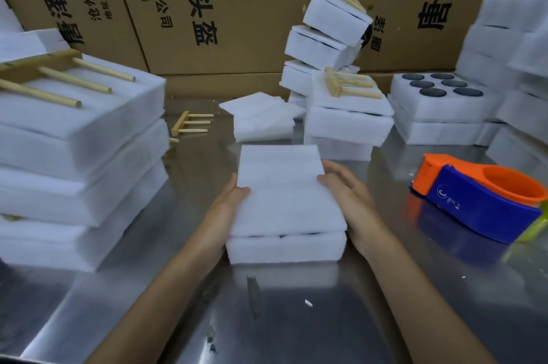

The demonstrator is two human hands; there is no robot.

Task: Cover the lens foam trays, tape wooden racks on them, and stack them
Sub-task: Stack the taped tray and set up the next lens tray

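Mid-batch, by the look of things. At centre frame, a foam cover sheet laid over a lens foam tray on the steel bench, dark lenses just visible in the slit between the two. Left hand against the left edge, right hand against the right edge, fingers fairly straight, pressing the cover square rather than wrapped round it. No wooden rack on this tray yet, no tape either.

Already done, judging by how things lie: a stack of covered trays at the left of the frame with a rack on top, and a leaning pile at upper centre, also with racks.

Still to do: an uncovered tray with six dark lenses showing at the right of the frame, spare cover sheets behind, a loose rack at centre left, and the orange-and-blue tape dispenser lying untouched at the right.
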